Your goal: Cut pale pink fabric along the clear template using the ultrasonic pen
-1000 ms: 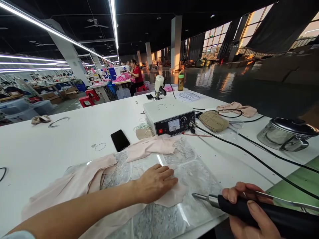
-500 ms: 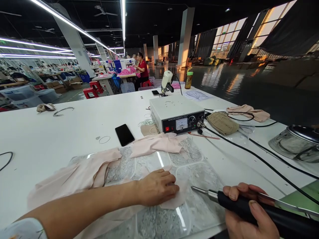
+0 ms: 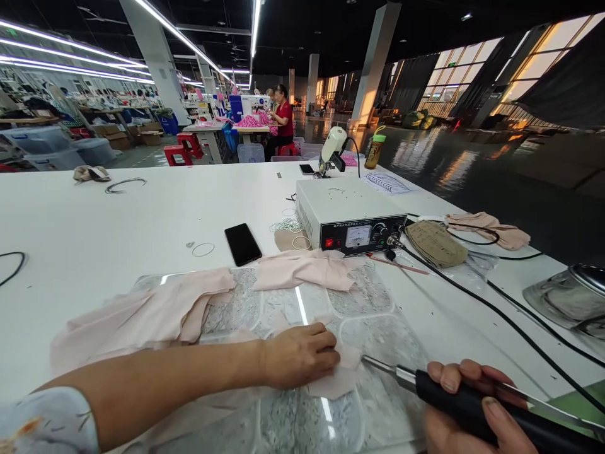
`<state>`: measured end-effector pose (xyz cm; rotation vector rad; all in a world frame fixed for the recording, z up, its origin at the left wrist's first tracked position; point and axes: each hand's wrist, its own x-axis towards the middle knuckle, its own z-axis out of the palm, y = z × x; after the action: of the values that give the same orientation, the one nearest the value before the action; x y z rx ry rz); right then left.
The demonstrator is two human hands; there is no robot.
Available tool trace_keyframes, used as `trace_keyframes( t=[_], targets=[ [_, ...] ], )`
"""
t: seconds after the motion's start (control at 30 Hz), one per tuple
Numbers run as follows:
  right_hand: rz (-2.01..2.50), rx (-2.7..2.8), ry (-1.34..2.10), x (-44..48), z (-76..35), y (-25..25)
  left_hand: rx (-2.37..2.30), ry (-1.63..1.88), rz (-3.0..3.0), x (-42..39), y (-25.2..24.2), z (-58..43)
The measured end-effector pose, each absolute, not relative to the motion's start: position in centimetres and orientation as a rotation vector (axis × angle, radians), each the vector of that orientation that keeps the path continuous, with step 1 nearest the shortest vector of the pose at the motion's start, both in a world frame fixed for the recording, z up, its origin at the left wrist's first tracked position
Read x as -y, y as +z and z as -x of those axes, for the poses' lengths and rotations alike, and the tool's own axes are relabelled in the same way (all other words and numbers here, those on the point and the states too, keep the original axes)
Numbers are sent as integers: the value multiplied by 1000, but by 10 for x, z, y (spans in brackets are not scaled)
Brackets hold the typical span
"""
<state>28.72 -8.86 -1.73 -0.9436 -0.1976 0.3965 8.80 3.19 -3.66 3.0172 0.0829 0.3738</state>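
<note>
My left hand (image 3: 302, 356) lies on a thin piece of pale pink fabric (image 3: 333, 381), fingers curled together and holding it down on a clear plastic sheet (image 3: 378, 334). In my right hand (image 3: 472, 403) is an ultrasonic cutter (image 3: 454, 394) with a thick black handle and a slim metal tip. Its tip points left, right beside the fabric's right edge; whether it touches cannot be made out. A long flat metal tool (image 3: 548, 403), its kind unclear, also lies in my right hand along the handle. Pink fabric pieces lie piled (image 3: 151, 309) to the left and bunched (image 3: 302, 271) beyond my left hand.
Behind the sheet stands a white control box (image 3: 350, 198) with a dial; a black cable (image 3: 472, 299) runs from it to the right. A phone (image 3: 242, 244), a khaki cloth bundle (image 3: 435, 243) and a glass pot (image 3: 567, 299) surround it. A person (image 3: 283, 120) sits at a sewing machine beyond.
The camera view has shifted slightly, so background things appear farther right. Both hands keep their holds, and the cutter's tip stays beside the fabric's edge.
</note>
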Motion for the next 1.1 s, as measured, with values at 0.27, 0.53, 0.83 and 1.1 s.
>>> trace_keyframes(
  t=[0.27, 0.53, 0.83, 1.1],
  targets=[
    [917, 255, 411, 85, -286, -18, -46, 383, -3061, -32, -36, -91],
    [941, 280, 430, 86, -287, -24, 179, 299, -3084, -39, -27, -97],
    [964, 349, 444, 94, -296, -44, 79, 255, -3044, -40, -24, -100],
    [968, 424, 459, 100, -303, -50, 15, 223, -3011, -38, -23, -102]
  ],
)
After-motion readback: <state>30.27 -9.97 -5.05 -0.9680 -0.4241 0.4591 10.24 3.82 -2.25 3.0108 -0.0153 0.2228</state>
